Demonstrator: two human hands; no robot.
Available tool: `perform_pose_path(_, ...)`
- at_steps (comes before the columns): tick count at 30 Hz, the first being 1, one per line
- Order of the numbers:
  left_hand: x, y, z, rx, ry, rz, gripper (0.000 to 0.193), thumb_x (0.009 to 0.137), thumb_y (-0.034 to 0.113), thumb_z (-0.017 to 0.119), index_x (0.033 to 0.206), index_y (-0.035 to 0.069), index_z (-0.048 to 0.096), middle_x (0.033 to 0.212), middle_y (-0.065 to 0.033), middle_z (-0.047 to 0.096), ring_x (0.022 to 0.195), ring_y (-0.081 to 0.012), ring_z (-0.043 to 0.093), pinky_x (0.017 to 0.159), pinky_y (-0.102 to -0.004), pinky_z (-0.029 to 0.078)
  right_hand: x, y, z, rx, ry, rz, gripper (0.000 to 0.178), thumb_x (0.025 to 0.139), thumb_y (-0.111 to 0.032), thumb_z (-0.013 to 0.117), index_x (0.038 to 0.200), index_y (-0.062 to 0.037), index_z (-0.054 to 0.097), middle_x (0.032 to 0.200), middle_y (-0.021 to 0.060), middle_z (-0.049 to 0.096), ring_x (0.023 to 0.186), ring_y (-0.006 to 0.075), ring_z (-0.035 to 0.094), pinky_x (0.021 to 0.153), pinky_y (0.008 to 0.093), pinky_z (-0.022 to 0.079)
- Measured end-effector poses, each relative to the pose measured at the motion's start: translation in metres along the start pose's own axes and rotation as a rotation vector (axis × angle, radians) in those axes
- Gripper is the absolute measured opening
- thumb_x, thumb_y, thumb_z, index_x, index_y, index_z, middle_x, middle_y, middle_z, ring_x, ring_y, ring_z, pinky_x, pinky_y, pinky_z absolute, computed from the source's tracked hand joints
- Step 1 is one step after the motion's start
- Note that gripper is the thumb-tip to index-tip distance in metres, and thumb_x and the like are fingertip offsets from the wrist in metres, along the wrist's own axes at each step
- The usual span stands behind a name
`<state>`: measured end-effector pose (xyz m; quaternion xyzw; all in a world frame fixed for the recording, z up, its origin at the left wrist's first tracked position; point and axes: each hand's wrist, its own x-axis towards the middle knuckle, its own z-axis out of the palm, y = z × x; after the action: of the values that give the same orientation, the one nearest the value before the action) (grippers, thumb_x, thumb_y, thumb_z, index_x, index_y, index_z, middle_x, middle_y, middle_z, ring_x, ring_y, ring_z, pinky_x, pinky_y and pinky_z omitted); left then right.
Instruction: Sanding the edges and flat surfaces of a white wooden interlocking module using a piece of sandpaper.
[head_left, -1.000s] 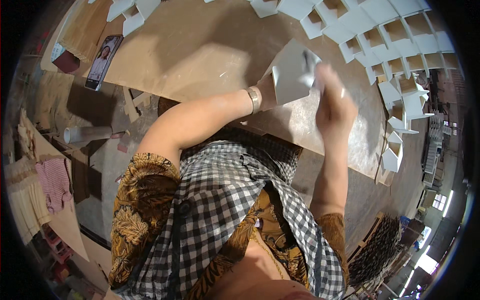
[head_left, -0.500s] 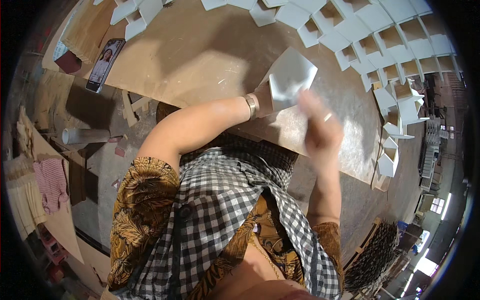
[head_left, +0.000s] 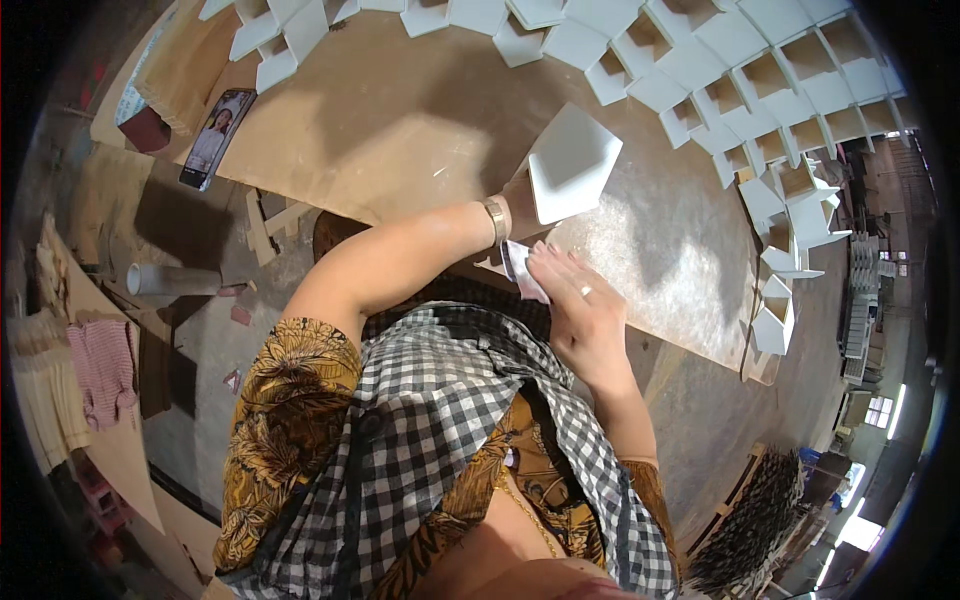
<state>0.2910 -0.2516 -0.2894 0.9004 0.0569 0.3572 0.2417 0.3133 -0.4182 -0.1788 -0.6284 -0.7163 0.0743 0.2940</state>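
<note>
My left hand (head_left: 521,206), mostly hidden behind it, holds a white house-shaped wooden box (head_left: 575,165) by its near left side. The box is raised at the table's front edge, its pointed end facing away. My right hand (head_left: 583,300) is just below the box and apart from it. Pinched under its fingers is a small folded pinkish-white sheet (head_left: 524,272) with a dark edge; whether it is paper or cloth I cannot tell. The right fingers are pressed together, pointing left.
Many similar white boxes (head_left: 660,90) stand in rows along the table's far and right sides. A phone (head_left: 217,138) leans at the left edge by stacked wood panels (head_left: 190,60). The brown table top (head_left: 390,150) ends before my apron. Wood scraps (head_left: 265,225) and a pale tube (head_left: 172,280) lie below left.
My right hand has come off the box's white face and moved left and toward me, bringing the folded sheet into sight. The box has shifted slightly left and down in my left hand.
</note>
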Motion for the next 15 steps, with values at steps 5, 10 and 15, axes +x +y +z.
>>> perform_pose_path(5, 0.016, 0.007, -0.014, 0.163, -0.077, 0.044, 0.041, 0.083, 0.028, 0.046, 0.119, 0.008, 0.044, 0.122, -0.0142, 0.044, 0.115, -0.0265, 0.04, 0.097, -0.039, 0.03, -0.014, 0.024, -0.009, -0.001, 0.5, 0.008, 0.046, 0.068, 0.016, 0.047, 0.11, -0.0012, 0.056, 0.104, 0.0138, 0.061, 0.096, 0.0183, 0.059, 0.084, 0.0297, 0.043)
perform_pose_path(10, 0.031, 0.024, -0.054, -0.043, -0.429, -0.257, 0.031, 0.086, 0.016, 0.044, 0.114, 0.004, 0.049, 0.119, -0.0121, 0.049, 0.108, -0.0224, 0.048, 0.093, -0.0319, 0.038, -0.006, 0.047, -0.021, -0.052, 0.621, 0.239, 0.037, 0.074, 0.011, 0.047, 0.108, 0.0002, 0.056, 0.105, 0.0208, 0.057, 0.103, 0.0306, 0.055, 0.085, 0.0343, 0.044)
perform_pose_path(15, 0.008, 0.014, -0.014, -0.694, -0.197, -0.451, 0.036, 0.087, 0.023, 0.039, 0.118, 0.005, 0.043, 0.123, -0.0135, 0.044, 0.116, -0.0245, 0.04, 0.098, -0.0322, 0.03, 0.026, 0.075, -0.008, -0.088, 0.588, 0.3, 0.038, 0.074, 0.007, 0.048, 0.109, -0.0047, 0.056, 0.107, 0.018, 0.057, 0.105, 0.0295, 0.053, 0.086, 0.0351, 0.043)
